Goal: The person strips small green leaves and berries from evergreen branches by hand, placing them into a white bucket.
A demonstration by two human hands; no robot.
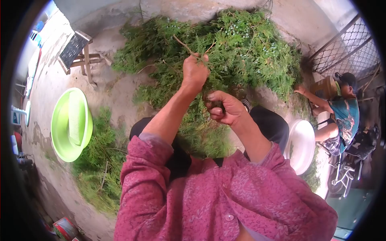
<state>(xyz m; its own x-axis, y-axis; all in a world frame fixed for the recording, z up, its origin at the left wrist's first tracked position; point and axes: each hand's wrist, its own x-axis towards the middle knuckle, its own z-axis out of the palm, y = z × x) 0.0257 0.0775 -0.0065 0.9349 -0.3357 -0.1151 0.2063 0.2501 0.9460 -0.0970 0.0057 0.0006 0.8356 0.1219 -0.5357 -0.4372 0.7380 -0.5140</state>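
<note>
My left hand (195, 72) is closed around a green leafy branch (185, 45), whose bare brown stem sticks out above the fist. Just below and to the right, my right hand (223, 107) is curled with its fingers pressed together; what it holds, if anything, is dark and too small to name. Beyond both hands lies a large pile of green branches (257, 52) with small pale berries. More loose greenery (205, 136) hangs or lies below my hands, between my knees.
A green basin (60, 132) with a ridged board stands at the left beside more cut greenery (100, 172). A wooden stool (76, 50) is at the upper left. At the right are a white basin (302, 146) and another person (345, 112) reaching toward the pile.
</note>
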